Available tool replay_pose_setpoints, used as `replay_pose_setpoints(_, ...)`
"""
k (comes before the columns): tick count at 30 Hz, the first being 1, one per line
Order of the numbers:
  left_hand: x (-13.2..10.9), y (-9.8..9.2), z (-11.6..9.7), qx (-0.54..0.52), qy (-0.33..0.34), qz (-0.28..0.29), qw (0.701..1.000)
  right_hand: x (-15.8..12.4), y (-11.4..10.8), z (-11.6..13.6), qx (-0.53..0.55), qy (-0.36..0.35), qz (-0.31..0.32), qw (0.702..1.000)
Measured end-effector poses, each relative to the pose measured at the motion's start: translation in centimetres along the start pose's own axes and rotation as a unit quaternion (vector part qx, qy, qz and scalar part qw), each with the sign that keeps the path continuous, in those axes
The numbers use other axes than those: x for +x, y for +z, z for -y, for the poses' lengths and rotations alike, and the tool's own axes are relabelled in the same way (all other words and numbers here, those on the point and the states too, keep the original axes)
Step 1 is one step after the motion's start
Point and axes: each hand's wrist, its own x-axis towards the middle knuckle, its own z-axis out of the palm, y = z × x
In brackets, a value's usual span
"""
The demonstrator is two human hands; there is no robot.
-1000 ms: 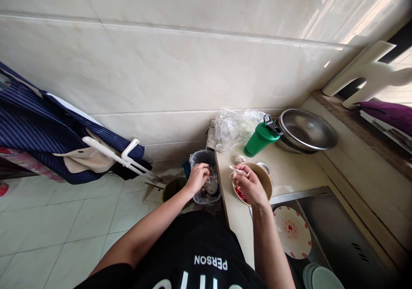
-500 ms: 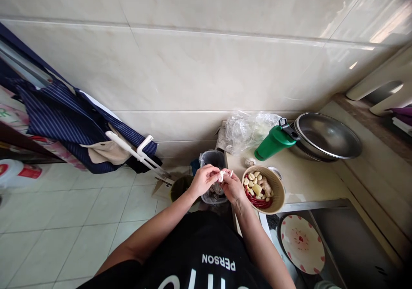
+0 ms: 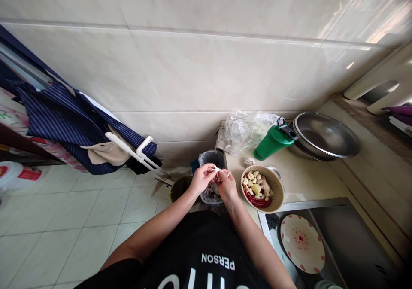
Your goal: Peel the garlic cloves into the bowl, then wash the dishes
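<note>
Above the lined trash bin (image 3: 212, 156), my left hand (image 3: 201, 180) and my right hand (image 3: 226, 187) meet with their fingertips pinched together. Between them is a small whitish piece of garlic (image 3: 218, 170) with papery skin and a thin stem end; the fingers cover part of it. Both hands grip it. To the right of my right hand stands a beige basket (image 3: 279, 190) that holds peeled garlic cloves (image 3: 251, 176), ginger (image 3: 264, 186) and dried red chilies (image 3: 259, 202). A whole garlic bulb (image 3: 249, 162) lies on the counter just behind the basket.
A green shaker bottle (image 3: 273, 143) leans against stacked metal bowls (image 3: 326, 134) on the counter, beside a crumpled plastic bag (image 3: 246, 128). A plate (image 3: 302, 244) sits in the sink at lower right. Aprons (image 3: 61, 113) and a white-handled rod (image 3: 138, 158) are at left.
My right hand has shifted slightly left and down, closer to my left hand. The garlic has turned between the fingers, and more of its thin stem shows.
</note>
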Motion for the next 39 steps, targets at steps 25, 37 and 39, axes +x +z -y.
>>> replay_pose_setpoints(25,-0.3,-0.9,-3.2,0.003,-0.038,0.014,0.999,-2.1,-0.9,3.5,-0.25,-0.108,0.163,0.948)
replay_pose_setpoints(37,-1.3,-0.3,-4.5,-0.096,-0.09,-0.03,0.991,-2.5,-0.7,3.2,-0.244,-0.16,0.125,0.948)
replay_pose_setpoints(39,-1.3,-0.1,-4.7,-0.086,-0.08,-0.034,0.993,-2.4,-0.9,3.2,-0.303,-0.214,0.119,0.921)
